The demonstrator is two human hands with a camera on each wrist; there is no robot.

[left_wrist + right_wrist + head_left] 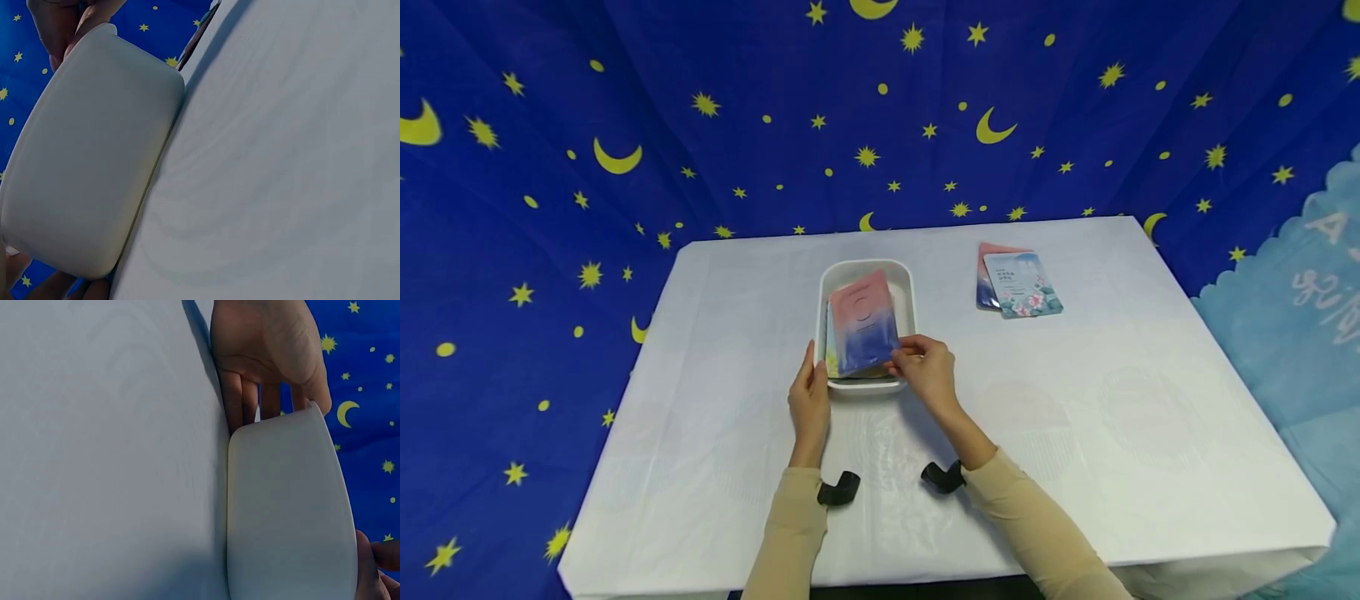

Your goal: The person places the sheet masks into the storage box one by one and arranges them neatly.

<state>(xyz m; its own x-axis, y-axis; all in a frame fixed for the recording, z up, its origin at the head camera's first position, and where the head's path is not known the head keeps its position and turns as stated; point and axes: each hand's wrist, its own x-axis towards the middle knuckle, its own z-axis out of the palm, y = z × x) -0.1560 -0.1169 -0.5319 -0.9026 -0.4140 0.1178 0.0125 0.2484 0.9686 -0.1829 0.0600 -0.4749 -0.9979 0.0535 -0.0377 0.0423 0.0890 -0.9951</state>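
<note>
A white plastic tub [910, 283] stands on the table, holding several flat sheet mask packets. My left hand [810, 408] grips the tub's near left side, thumb at the rim and fingers along the outer wall, as the right wrist view also shows. On top of the pile lies a pink-and-blue sheet mask packet [863, 321], slightly tilted. My right hand [928, 371] pinches its lower right corner over the tub's right rim. A packet with pale blue and yellow [831, 350] peeks out beneath its left edge. Other packets below are mostly hidden.
Right of the tub, a light blue floral packet [1024, 285] overlaps another pink-and-blue packet [988, 279] on the white-covered table [737, 333]. A blue star-and-moon cloth [737, 150] hangs behind, and a light blue cloth [1300, 292] hangs at the right.
</note>
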